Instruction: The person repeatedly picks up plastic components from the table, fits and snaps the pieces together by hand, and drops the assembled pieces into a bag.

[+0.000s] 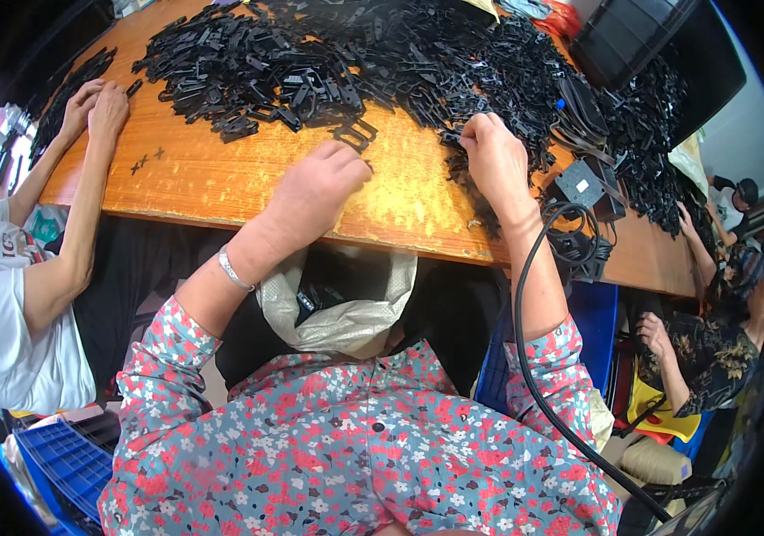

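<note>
My left hand (pixel 317 189) is over the front part of the wooden table (pixel 409 170), its fingers curled together and slightly blurred. Just beyond its fingertips lies a flat black plastic part with rectangular openings (pixel 357 134). A bit of black shows under those fingers, but what they hold is hidden. To the right, my right hand (pixel 496 165) is bent down at the edge of a heap of black plastic parts (pixel 257 67), thumb and fingers pinched together. Whatever is in that pinch I cannot make out. Between my forearms, below the table edge, a whitish woven sack (pixel 346 326) gapes with dark pieces inside.
Right of my right hand sit a black box-shaped device (pixel 578 185) and coiled black cable (pixel 569 232), which runs down past my right forearm. A black crate (pixel 627 40) stands at the far right. People work at both sides; one's hands (pixel 100 107) rest on the table's left.
</note>
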